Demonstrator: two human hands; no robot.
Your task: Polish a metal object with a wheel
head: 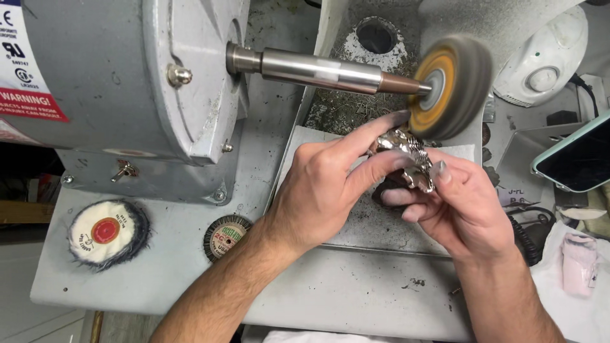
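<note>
Silver metal, cast and lumpy: that was the small ornate piece (406, 159) we had pinched between both hands, just below and touching (or nearly touching, blur made it hard to tell) the spinning buffing wheel (452, 86).

Left hand (324, 187): thumb and forefinger closed on the left side of the piece, index finger stretched along its far edge toward the wheel. Right hand (460, 203): fingers curled under and around its right side, thumb on top. Both hands clamped on the same part, fingertips close together and grey with compound.

Handling, as we judged it:
- Stiff, dense for its size, not fragile.
- Polished faces looked slick; compound residue made the grip worse.
- Relief surface gave edges to catch, so the wheel could snatch it.
- Best hold was by its sides and underside, fingers kept off the face meeting the wheel.
- Likely warm from friction; we couldn't see that.

Surroundings: wheel sat on a tapered steel spindle (324, 68) running from the grey motor housing (127, 76) at far left. Dust hood opening (376, 37) behind the wheel. Grey metal tray (356, 232) littered with grit under our hands. Spare white cotton buff (107, 232) and a small bristle wheel (226, 236) lay near left on the bench (165, 279). Phone in a mint case (575, 155) at right.
</note>
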